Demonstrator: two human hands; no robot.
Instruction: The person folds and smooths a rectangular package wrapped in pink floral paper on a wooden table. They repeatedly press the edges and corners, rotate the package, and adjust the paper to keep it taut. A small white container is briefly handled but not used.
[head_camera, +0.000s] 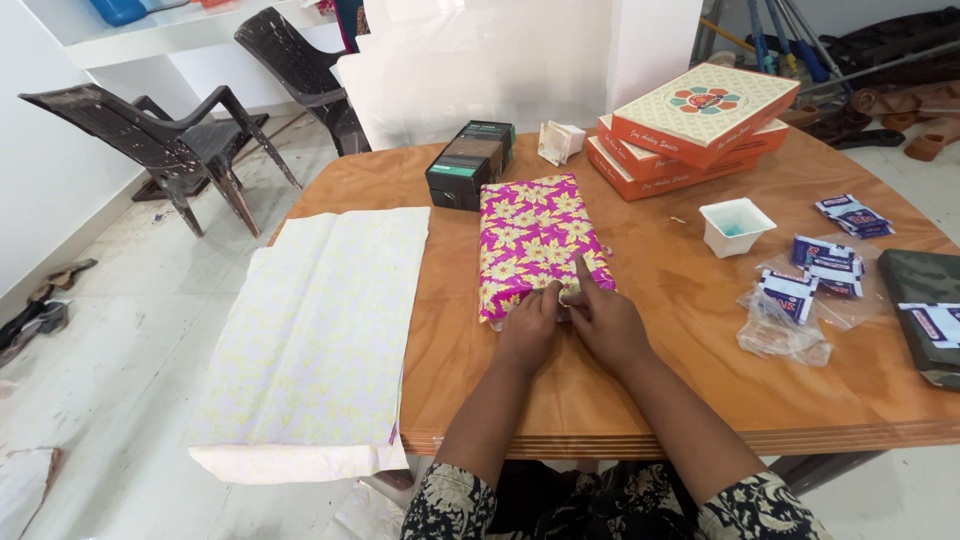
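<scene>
A flat box wrapped in magenta paper with yellow flowers (535, 235) lies in the middle of the wooden table (660, 390). My left hand (530, 325) presses on the near end of the wrapped box, fingers curled over the folded paper edge. My right hand (600, 315) rests beside it on the same end, index finger stretched up along the paper. Both hands touch the fold at the box's near edge.
A stack of pale wrapping sheets (320, 330) hangs over the table's left side. A dark box (470, 163), a small white box (560, 141), orange sweet boxes (695, 125), a white cup (736, 226) and plastic packets (810, 285) lie behind and right. Plastic chairs (180, 140) stand left.
</scene>
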